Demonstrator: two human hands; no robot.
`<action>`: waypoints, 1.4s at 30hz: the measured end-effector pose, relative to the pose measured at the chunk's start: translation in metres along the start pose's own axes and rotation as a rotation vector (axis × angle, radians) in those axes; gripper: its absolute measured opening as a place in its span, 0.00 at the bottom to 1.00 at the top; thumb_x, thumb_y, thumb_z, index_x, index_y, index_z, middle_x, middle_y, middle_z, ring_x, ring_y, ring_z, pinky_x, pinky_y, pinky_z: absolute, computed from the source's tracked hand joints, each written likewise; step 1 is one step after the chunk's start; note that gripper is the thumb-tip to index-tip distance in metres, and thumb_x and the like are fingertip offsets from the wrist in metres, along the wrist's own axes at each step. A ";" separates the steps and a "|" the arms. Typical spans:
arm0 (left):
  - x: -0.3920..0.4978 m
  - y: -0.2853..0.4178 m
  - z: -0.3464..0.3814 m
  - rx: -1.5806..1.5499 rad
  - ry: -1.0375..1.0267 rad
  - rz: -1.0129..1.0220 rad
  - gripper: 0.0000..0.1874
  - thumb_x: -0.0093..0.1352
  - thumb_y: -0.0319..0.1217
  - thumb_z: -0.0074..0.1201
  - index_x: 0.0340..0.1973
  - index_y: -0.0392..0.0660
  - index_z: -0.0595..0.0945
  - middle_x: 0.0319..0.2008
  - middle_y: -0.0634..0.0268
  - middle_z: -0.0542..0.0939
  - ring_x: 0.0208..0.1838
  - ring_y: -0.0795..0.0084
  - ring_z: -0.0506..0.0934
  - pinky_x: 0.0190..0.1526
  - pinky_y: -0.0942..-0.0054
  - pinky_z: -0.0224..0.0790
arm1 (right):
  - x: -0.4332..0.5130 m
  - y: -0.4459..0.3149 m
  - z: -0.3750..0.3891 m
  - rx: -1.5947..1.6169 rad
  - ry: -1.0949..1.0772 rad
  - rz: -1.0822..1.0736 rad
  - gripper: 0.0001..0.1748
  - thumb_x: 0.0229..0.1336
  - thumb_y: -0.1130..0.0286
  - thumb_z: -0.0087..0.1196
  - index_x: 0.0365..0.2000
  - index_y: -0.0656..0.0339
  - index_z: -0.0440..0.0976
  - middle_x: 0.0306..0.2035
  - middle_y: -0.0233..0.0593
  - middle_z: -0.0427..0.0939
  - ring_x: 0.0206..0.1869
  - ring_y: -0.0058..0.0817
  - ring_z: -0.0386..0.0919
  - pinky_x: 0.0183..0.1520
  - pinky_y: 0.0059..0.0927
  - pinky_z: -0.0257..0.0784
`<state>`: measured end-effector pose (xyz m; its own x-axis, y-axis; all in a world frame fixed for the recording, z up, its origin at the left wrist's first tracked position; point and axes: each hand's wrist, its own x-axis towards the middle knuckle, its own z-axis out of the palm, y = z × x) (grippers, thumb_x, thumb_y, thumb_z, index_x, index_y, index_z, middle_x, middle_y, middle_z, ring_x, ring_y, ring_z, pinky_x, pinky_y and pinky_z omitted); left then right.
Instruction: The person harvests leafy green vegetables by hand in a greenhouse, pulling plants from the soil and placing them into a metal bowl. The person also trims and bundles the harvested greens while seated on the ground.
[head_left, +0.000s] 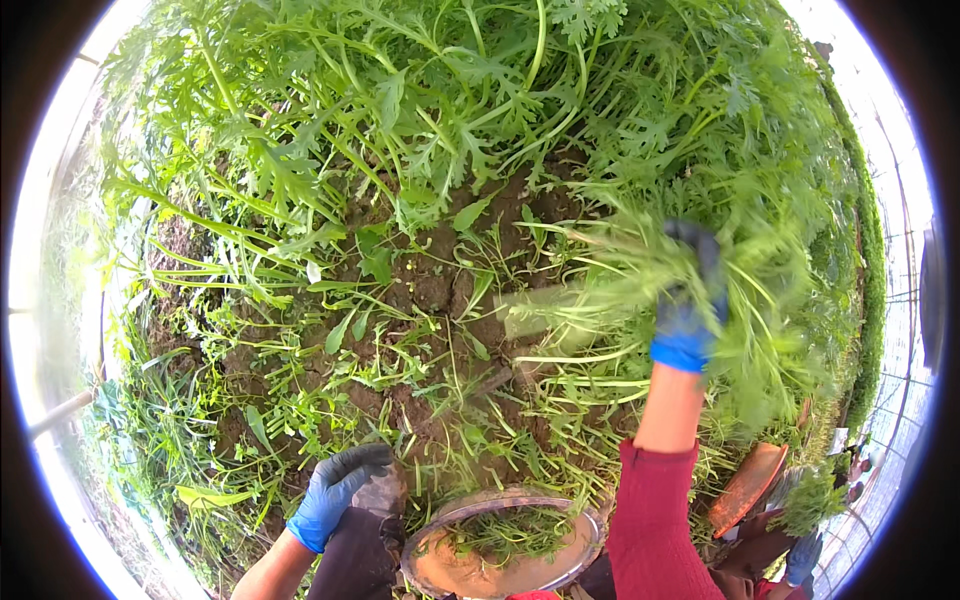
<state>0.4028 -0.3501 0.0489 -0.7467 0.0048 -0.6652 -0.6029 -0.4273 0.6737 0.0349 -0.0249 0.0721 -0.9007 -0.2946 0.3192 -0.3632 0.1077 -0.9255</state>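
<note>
A bunch of leafy green stems, blurred by motion, is in my right hand, which wears a blue and black glove. The bunch is over cut-looking stalks lying on the right side of the soil. My left hand, in a similar glove, rests by my knee, and no held thing shows in it; its fingers are close together. Between my arms, a round basin with a muddy inner surface holds some loose greens.
Tall leafy plants stand across the far side. Bare soil with small weeds lies in the middle. At the lower right are an orange-red container and another person's gloved hand.
</note>
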 end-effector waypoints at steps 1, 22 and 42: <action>0.000 0.000 0.000 0.005 0.003 0.011 0.19 0.70 0.27 0.50 0.56 0.33 0.76 0.51 0.57 0.81 0.52 0.70 0.77 0.57 0.71 0.67 | 0.009 0.009 0.011 0.024 0.047 0.069 0.26 0.69 0.48 0.37 0.54 0.57 0.70 0.48 0.47 0.78 0.47 0.41 0.79 0.62 0.52 0.66; -0.003 -0.006 -0.006 0.022 -0.006 -0.031 0.21 0.70 0.28 0.51 0.57 0.33 0.75 0.51 0.58 0.81 0.52 0.72 0.77 0.56 0.73 0.66 | 0.096 0.108 -0.015 0.144 0.334 0.356 0.18 0.64 0.61 0.48 0.49 0.61 0.74 0.42 0.43 0.80 0.39 0.37 0.80 0.44 0.41 0.72; -0.007 -0.010 -0.003 0.011 -0.020 -0.030 0.21 0.70 0.26 0.49 0.58 0.33 0.74 0.51 0.59 0.80 0.52 0.73 0.76 0.57 0.73 0.66 | 0.084 0.150 -0.046 0.192 -0.086 0.397 0.20 0.64 0.61 0.52 0.51 0.63 0.73 0.46 0.40 0.78 0.35 0.30 0.78 0.39 0.32 0.75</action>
<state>0.4151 -0.3491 0.0461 -0.7337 0.0356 -0.6785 -0.6280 -0.4166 0.6573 -0.1067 0.0103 -0.0305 -0.9355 -0.3444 -0.0792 0.0651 0.0523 -0.9965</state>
